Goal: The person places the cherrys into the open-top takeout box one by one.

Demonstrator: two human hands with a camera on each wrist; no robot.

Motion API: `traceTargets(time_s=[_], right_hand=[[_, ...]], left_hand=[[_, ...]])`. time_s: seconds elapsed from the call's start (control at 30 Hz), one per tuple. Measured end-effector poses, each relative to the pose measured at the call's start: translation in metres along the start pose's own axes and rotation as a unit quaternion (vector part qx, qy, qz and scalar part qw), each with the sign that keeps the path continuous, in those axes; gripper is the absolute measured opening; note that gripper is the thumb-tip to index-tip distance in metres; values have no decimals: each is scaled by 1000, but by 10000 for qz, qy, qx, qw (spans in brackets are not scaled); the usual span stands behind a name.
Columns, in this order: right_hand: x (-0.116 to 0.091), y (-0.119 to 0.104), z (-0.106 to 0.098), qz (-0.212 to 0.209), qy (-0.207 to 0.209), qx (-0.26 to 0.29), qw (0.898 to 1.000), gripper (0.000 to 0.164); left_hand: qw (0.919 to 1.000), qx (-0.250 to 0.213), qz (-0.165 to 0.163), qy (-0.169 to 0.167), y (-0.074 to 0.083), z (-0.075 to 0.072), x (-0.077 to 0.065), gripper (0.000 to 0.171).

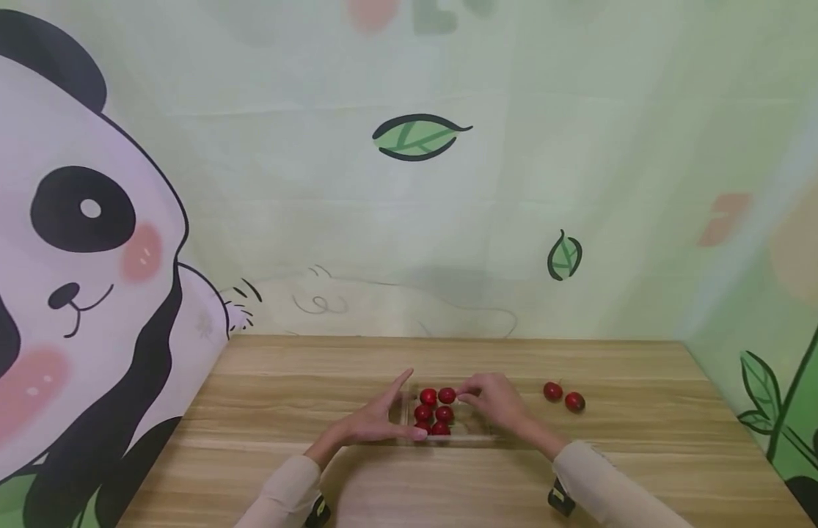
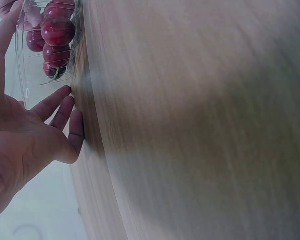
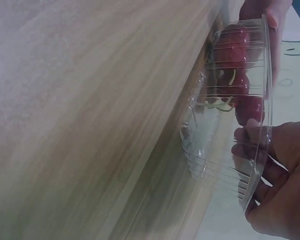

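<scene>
A clear plastic box (image 1: 468,438) holds several dark red cherries (image 1: 423,413) in its left part. My left hand (image 1: 375,422) is at the box's left end, its thumb stretched along the near rim and its other fingers spread behind. In the left wrist view, those fingertips (image 2: 65,91) rest close by the box's end. With thumb and fingertips, my right hand (image 1: 497,402) pinches a cherry (image 1: 447,396) at the back of the box. The right wrist view shows this cherry (image 3: 250,110) higher than the others, some with green stems (image 3: 217,105).
Two more cherries (image 1: 564,397) lie on the wooden table (image 1: 633,440) to the right of the box. Behind the table hangs a pale green backdrop (image 1: 303,220) with a panda and leaves printed on it.
</scene>
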State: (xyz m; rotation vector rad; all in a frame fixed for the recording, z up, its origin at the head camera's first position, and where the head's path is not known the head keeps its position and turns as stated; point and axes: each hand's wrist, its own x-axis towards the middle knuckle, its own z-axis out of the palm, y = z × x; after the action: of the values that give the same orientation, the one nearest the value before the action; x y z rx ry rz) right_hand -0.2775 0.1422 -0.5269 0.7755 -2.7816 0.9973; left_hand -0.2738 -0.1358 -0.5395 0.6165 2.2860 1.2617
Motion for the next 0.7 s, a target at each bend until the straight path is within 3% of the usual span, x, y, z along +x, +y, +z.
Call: traceTargets(time_s=[0.5, 0.7], right_hand=[[-3, -3, 9, -366, 116, -822, 9959, 3], [-2, -1, 10, -431, 183, -889, 9949, 6]], left_hand=[[10000, 26, 23, 8, 0, 1, 0, 121], [10000, -9, 33, -7, 0, -1, -1, 121]])
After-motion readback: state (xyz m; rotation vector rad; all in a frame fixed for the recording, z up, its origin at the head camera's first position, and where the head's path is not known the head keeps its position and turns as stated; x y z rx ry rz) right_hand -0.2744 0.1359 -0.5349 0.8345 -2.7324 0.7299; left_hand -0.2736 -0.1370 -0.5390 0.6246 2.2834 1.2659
